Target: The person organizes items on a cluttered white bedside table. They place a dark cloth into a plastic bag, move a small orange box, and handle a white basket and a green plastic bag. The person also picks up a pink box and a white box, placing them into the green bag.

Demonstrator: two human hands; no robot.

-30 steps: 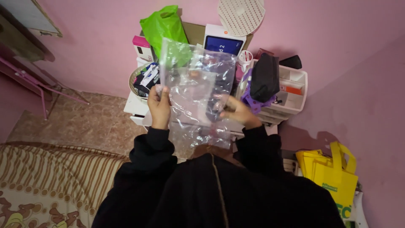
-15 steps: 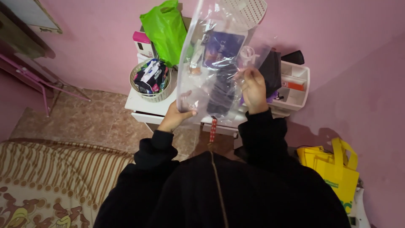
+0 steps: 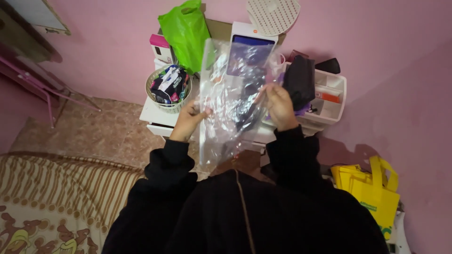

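The clear plastic bag [image 3: 230, 99] has dropped lower and narrowed since a moment ago, now held upright above the white counter [image 3: 153, 115]. The left hand [image 3: 188, 120] pinches its left edge and the right hand [image 3: 278, 106] grips its right edge, hands apart, near the basket [image 3: 168, 89].

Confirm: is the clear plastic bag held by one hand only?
No. The left hand and the right hand each grip a side of the clear plastic bag.
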